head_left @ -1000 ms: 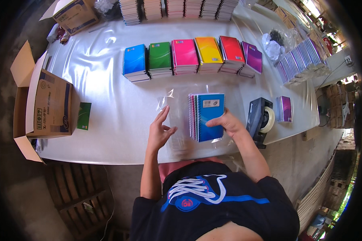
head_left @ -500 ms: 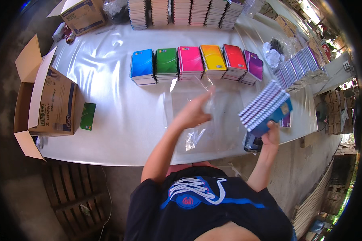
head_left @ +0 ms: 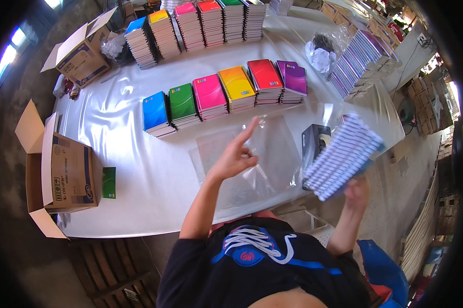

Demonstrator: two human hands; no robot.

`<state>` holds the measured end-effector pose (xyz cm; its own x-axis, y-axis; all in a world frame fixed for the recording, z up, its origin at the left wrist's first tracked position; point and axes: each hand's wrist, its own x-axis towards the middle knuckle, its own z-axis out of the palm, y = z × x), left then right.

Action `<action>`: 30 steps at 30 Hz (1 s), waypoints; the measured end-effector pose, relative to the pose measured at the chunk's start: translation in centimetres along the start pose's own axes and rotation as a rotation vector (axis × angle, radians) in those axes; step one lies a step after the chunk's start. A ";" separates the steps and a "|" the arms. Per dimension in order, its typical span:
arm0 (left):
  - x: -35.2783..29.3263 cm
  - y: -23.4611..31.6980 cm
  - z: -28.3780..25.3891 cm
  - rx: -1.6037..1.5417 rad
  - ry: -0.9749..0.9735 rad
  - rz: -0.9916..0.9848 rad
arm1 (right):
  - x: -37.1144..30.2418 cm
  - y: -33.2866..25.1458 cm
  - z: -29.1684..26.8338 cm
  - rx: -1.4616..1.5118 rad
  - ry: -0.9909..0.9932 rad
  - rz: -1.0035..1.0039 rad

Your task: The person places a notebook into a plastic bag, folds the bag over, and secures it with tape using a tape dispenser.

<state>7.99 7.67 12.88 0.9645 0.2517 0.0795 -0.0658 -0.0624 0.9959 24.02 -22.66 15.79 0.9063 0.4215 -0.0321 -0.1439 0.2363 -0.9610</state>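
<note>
In my right hand [head_left: 357, 191] is a stack of spiral notebooks [head_left: 344, 156], tilted with the white coil spines facing up and a blue cover showing at one side. Motion smears the stack a little. My left hand [head_left: 235, 158] holds nothing; its index finger is stretched out and its other fingers are partly bent. It hovers above clear plastic bags [head_left: 275, 154] lying flat on the table. Just beyond stands a row of notebook piles: blue [head_left: 155, 112], green [head_left: 182, 102], pink [head_left: 209, 93], yellow [head_left: 236, 86], red [head_left: 266, 76] and purple [head_left: 294, 79].
A black box-like object [head_left: 313, 142] lies beside the held stack. More notebook piles [head_left: 190, 31] stand at the back, others [head_left: 357, 64] at the right near crumpled plastic [head_left: 321, 57]. An open carton [head_left: 69, 172] and a green notebook cover [head_left: 109, 183] are at the left.
My view has turned, so the table sits differently in it. The notebook stack in my right hand has tipped and come lower. My left hand stays over the plastic bags, index finger out.
</note>
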 end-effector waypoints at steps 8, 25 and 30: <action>-9.7 -6.9 -2.5 -0.001 0.384 -0.278 | 5.4 9.7 13.8 -0.331 -0.631 0.516; -17.1 -8.2 -3.4 -0.286 0.690 -0.194 | 2.6 17.5 24.3 -0.371 -0.956 0.872; -20.6 -7.3 -5.2 -0.152 0.772 -0.235 | 4.4 16.5 21.1 -0.494 -0.861 0.774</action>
<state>-12.74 7.97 4.17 0.5133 0.8392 -0.1796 0.0284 0.1925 0.9809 17.27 1.59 5.61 0.0721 0.7801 -0.6214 -0.1886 -0.6012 -0.7766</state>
